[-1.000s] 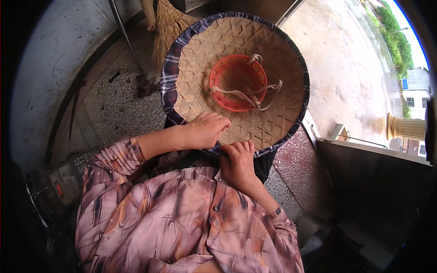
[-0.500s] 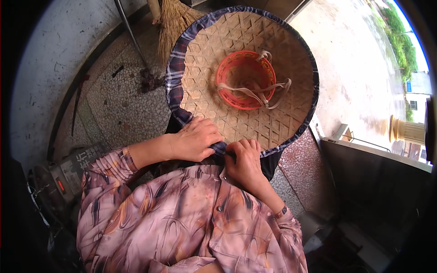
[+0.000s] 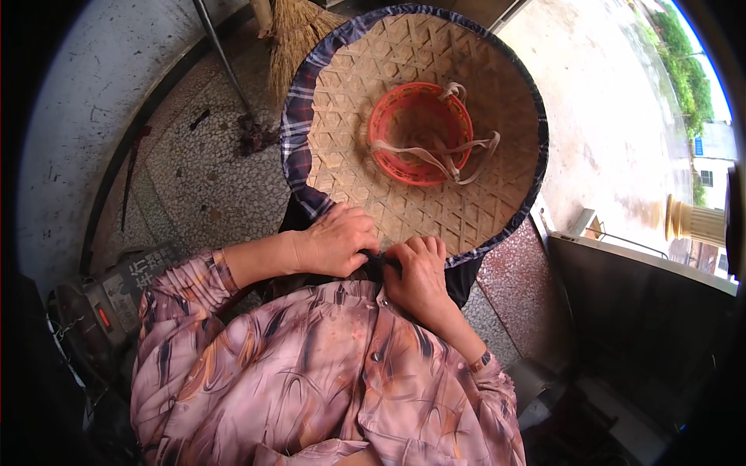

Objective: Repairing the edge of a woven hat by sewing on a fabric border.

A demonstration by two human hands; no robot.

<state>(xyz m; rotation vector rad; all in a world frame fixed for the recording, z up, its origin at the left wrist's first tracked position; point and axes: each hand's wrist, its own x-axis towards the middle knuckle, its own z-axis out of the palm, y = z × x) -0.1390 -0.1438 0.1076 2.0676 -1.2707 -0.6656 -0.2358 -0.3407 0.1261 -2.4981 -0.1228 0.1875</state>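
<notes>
Both the left hand and the right hand are bent at the near edge of a woven hat, close beside each other. From where I stand, the left hand pinches the checked trim between thumb and curled fingers, its back turned up. The right hand has its fingers folded over the same edge, gripping it; I can't make out its thumb tip. A little dark cloth shows in the gap between them.

The hat lies inner side up over dark trousers, in front of a pink patterned shirt. A red ring sits in its middle, and pale straps loop across the ring and onto the weave at the right. The trim is broad on the left side, narrow on the right.

Past the hat's upper left, a straw broom stands near a dark pole, whose lower end meets the speckled floor. Off to the right, bright paving shows outdoors, with a pale column.
</notes>
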